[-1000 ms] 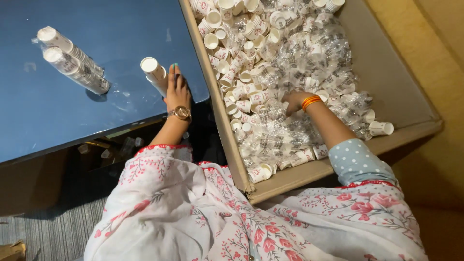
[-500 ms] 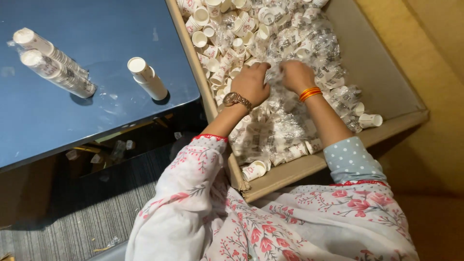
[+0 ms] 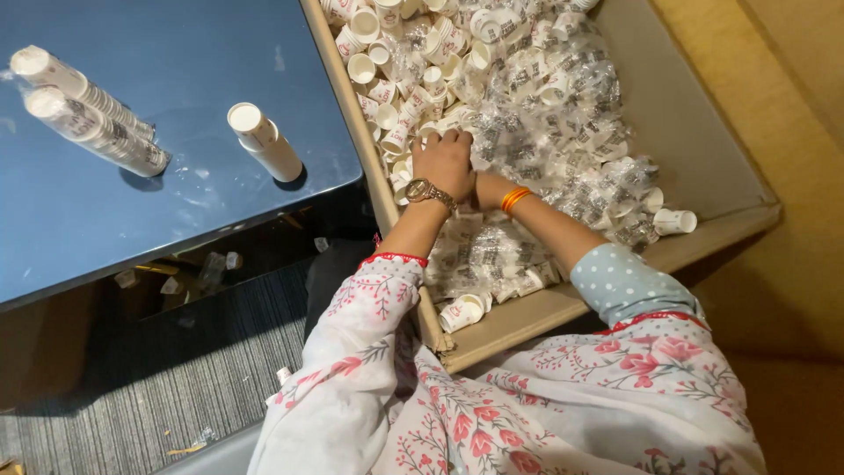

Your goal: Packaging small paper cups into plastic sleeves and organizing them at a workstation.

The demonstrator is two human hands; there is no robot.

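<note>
A large cardboard box is filled with small white paper cups and crumpled clear plastic wrappers. Both my hands are inside it. My left hand, with a wristwatch, lies palm down on the pile, its fingertips dug in among the cups. My right hand, with an orange bangle at the wrist, reaches leftward and is mostly hidden under the left hand. What either hand grips is hidden. A short stack of white cups lies on its side on the blue table, apart from both hands.
Two longer plastic-wrapped cup stacks lie at the table's left. One loose cup sits in the box's near right corner. Scraps and wrappers lie on the dark floor under the table. A grey ribbed mat is at lower left.
My left hand left the short cup stack on the table and moved right into the box, meeting my right hand. The stack stays on the table.
</note>
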